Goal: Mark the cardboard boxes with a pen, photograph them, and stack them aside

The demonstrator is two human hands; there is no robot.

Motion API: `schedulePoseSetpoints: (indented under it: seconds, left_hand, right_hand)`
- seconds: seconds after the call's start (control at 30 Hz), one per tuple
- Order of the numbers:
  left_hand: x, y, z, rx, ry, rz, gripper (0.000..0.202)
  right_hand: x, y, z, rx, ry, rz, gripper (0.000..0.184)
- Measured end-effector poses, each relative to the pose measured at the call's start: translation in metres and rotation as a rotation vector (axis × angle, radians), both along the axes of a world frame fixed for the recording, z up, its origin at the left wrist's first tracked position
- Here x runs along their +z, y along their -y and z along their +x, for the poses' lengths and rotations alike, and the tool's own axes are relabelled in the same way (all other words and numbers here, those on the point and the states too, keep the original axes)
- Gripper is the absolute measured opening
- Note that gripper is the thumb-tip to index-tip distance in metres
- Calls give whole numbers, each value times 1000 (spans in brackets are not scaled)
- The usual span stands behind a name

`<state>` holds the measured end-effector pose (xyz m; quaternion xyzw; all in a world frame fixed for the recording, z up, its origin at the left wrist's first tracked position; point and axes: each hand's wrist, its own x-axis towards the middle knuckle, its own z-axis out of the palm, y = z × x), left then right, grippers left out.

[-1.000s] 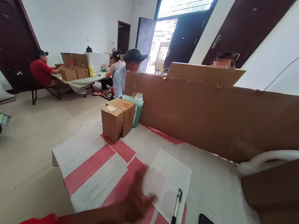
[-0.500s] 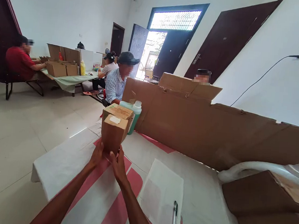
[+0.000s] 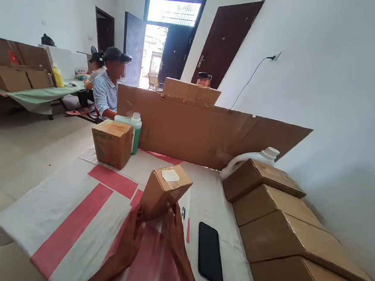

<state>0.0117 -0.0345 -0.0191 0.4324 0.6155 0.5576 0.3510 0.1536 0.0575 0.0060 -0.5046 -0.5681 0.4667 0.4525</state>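
Observation:
A small brown cardboard box (image 3: 157, 194) with a white label on top is held tilted between my two hands over the table. My left hand (image 3: 132, 235) presses against its left lower side, thumb raised. On the right lower side, the fingers of my right hand (image 3: 176, 228) grip the box. Part of a pen (image 3: 183, 213) shows just beyond my right hand; the box and hand hide most of the white paper under it. A black phone (image 3: 211, 254) lies to the right of my right hand.
Another cardboard box (image 3: 111, 149) stands at the far left by a green-liquid bottle (image 3: 135, 136). Several boxes (image 3: 284, 234) line the right side, near a white jug (image 3: 254, 158). A cardboard screen (image 3: 188, 129) crosses the table's back; a person (image 3: 106, 88) sits beyond.
My hands have brought the box back toward me and to the right, away from the larger box. The view has turned right, showing more of the boxes there.

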Motion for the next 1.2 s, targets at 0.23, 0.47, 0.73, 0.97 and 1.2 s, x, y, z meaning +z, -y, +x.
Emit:
schedulePoseSetpoints:
  seconds: [0.23,0.47,0.73,0.97,1.2]
  left_hand:
    - [19,-58,-35,68,22,19,82]
    - [19,-61,-24,-44,73,41,73]
    - [65,-12,-10,-83,-162,71,40]
    - [69,-19,-15,32,-11,-62,72]
    - [59,-1,-48,83,-114,-76,67]
  right_hand:
    - [-39,-1,-9,-25,-62,-63,87]
    - [-53,-20,-12,-50,-38,-40,96]
    - [-12,1,9,97,-72,-92,73]
    - [-3,8,18,95,27,-167,82]
    - [-5,27,20,261,-4,-139,67]
